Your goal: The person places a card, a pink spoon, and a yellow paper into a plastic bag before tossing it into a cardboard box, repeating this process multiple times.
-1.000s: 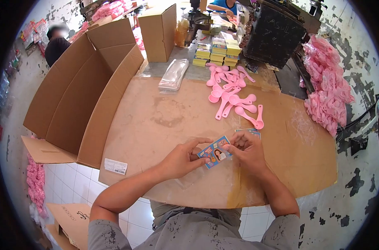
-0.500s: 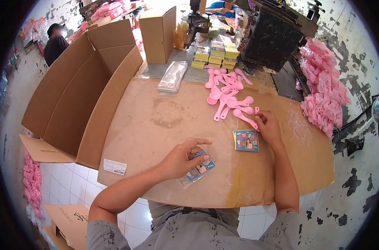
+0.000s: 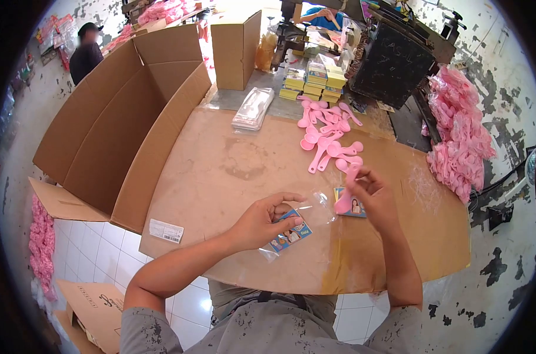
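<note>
My left hand [image 3: 261,224] is closed on a clear plastic bag [image 3: 320,207] with a blue printed card [image 3: 293,235] inside, the thumb pressing on the card. The bag's mouth points up and right. In the fingers of my right hand [image 3: 375,197] is a pink measuring spoon [image 3: 346,197], held by its handle end with the bowl hanging down. Beneath that spoon lies a small stack of cards [image 3: 356,210], partly covered by it and by my hand. Just beyond, a loose pile of pink spoons [image 3: 327,133] is spread over the cardboard-covered table [image 3: 221,183].
A large open cardboard box [image 3: 126,130] stands at the left. Behind are a stack of clear bags [image 3: 253,109], piles of cards [image 3: 316,78] and a black box [image 3: 392,65]. Bagged pink items [image 3: 456,130] hang at the right. A person [image 3: 86,54] is at the far left.
My right hand has lifted a pink spoon from the pile and brought it toward me, over the card stack. The bag's mouth in my left hand now stands up more visibly.
</note>
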### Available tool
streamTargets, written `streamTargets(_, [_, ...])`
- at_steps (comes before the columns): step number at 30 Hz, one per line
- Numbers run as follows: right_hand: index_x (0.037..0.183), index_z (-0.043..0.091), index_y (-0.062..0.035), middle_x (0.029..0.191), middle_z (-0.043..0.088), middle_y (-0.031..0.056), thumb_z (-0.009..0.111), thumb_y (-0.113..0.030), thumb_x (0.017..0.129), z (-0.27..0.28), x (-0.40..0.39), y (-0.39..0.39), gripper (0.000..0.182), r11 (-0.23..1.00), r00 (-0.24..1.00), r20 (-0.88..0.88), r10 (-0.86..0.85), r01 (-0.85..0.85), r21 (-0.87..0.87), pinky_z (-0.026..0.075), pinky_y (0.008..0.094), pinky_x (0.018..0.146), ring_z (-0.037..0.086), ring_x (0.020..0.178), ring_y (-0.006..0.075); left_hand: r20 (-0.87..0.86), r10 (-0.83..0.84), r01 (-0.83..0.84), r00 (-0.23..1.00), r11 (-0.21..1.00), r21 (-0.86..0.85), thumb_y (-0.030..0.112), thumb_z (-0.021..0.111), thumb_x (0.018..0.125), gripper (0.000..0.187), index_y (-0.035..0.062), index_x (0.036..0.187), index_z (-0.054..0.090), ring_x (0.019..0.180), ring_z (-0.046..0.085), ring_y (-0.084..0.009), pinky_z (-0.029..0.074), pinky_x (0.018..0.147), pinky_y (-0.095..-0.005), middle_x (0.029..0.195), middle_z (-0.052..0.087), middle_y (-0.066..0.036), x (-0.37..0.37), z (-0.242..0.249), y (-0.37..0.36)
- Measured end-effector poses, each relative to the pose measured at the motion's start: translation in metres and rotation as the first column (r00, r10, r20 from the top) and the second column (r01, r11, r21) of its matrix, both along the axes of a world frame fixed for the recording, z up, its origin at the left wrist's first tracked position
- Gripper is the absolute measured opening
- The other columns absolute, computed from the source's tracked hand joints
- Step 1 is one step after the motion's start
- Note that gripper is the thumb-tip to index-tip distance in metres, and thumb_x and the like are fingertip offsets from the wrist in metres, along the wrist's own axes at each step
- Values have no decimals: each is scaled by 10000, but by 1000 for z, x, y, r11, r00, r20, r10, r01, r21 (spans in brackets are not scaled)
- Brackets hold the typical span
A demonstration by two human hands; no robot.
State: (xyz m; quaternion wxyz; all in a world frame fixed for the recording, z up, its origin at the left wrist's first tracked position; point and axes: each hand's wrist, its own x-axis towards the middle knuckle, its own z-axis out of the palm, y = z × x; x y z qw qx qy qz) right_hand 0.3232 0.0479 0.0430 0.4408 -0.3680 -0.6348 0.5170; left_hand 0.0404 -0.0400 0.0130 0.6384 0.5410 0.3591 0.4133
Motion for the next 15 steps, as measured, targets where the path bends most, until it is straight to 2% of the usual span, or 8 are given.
streamTargets(3, [1290,583,4,1111,607,62,717,-6,959,25,-36,-20,357,998,992,-117,56,-61,-35,586,253,696,684,897,129,-54,-22,22,998,1000,4,66,675,1022,493,25,1478,494,962,709,-91,561,802,-236,1082,769,-105,-2,-2,0])
streamTargets(6, [1357,532,-11,1136,556,63,722,21,942,36,-54,-25,458,998,986,-159,59,-54,37,606,256,706,701,925,141,-84,-9,11,996,1000,22,65,667,1027,492,16,1486,494,970,705,-92,561,810,-235,1082,767,-102,-1,-4,-1])
streamTargets(8, [1385,504,-17,1131,538,64,719,28,940,36,-57,-24,497,995,996,-15,90,-90,32,615,256,710,704,931,144,-125,1,3,992,1000,28,61,656,1034,472,6,1479,508,984,701,-91,563,818,-238,1087,765,-98,-3,2,-2])
streamTargets(9, [1400,490,-20,1128,529,65,717,32,939,36,-58,-24,516,994,993,58,105,-107,26,619,256,712,705,934,146,-100,13,-10,995,999,34,76,660,1036,452,9,1464,530,976,702,-88,567,808,-242,1084,767,-98,-3,1,-2])
streamTargets(15, [1328,497,-14,1118,507,59,691,43,955,24,-74,-30,424,999,990,-137,41,-41,6,643,272,755,699,956,142,33,2,-3,999,1000,13,107,637,1056,381,-6,1417,595,975,700,-80,576,813,-250,1105,769,-86,1,-11,0])
